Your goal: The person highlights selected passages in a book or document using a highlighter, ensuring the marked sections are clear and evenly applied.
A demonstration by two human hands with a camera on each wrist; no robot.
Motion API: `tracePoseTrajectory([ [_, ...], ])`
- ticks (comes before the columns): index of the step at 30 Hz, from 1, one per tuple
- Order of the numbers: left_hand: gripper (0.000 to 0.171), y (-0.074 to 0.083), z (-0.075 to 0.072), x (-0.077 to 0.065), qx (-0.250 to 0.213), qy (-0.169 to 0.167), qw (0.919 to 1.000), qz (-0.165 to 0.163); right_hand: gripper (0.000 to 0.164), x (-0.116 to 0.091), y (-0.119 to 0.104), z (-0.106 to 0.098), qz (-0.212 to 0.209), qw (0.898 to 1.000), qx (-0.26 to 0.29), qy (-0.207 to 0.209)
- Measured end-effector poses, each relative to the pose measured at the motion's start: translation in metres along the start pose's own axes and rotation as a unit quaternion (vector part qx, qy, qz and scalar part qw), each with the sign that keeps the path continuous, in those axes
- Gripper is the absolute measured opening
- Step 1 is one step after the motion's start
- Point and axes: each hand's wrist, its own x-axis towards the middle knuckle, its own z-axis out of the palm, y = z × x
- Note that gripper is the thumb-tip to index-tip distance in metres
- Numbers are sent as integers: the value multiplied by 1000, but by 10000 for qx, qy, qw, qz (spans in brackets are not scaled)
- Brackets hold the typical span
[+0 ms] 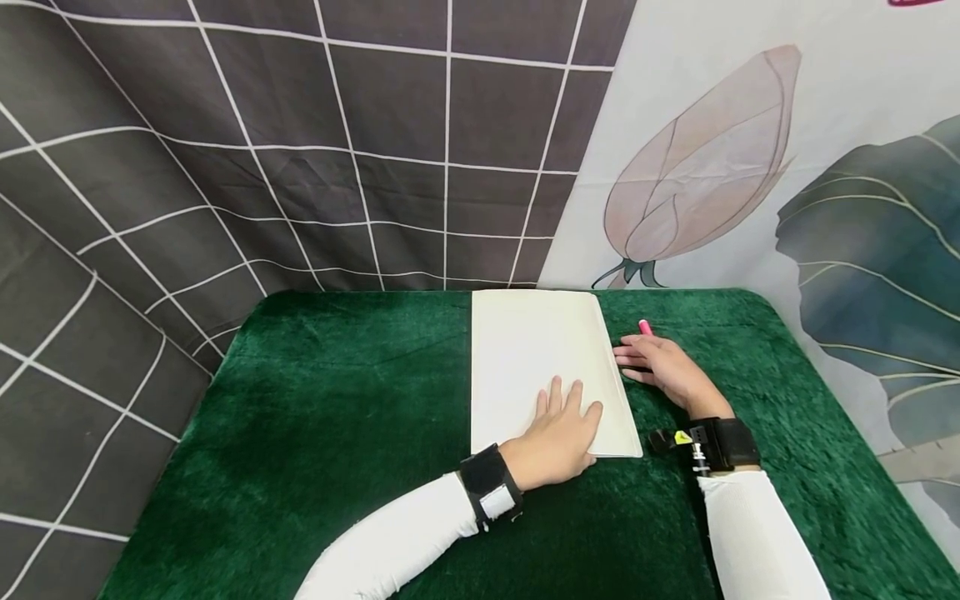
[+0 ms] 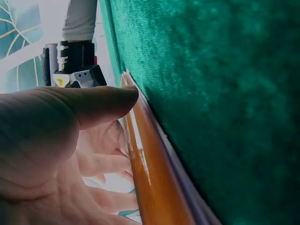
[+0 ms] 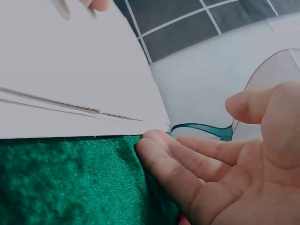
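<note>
A white booklet of paper sheets [image 1: 536, 350] lies on the green cloth, its layered edge showing in the right wrist view. My left hand [image 1: 558, 442] rests on its lower right part, fingers straight and spread. In the left wrist view the left thumb [image 2: 108, 101] lies by the booklet's near edge, which looks glossy orange there. My right hand [image 1: 667, 371] is beside the booklet's right edge with nearly straight fingers. Its fingertips [image 3: 152, 140] are right at the sheets' edge. A pink pen-like stick [image 1: 646, 327] pokes out beyond the right hand, which hides most of it.
Plush green cloth [image 1: 337, 417] covers the table. A dark curtain with white grid lines [image 1: 390, 108] hangs behind and to the left. At the back right is a pale cloth with a flower print [image 1: 697, 167]. Black camera straps [image 1: 723, 443] circle both wrists.
</note>
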Motion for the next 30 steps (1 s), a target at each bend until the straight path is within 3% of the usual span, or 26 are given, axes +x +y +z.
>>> tracePoseTrajectory([
  [7,67,-1,4,0,-43,-127,9999,20,57,0,3,1,-6,10000,21,21],
  [17,68,-7,1,-2,368,-235,9990,44,62,3,-1,6,-15,9992,-393,12],
  [23,75,-27,-14,-15,146,-28,9995,292,65,2,-5,7,-180,9966,-803,3],
  [30,70,-65,-34,-41,-91,431,9976,538,71,-11,-16,2,-437,9883,-1448,188],
])
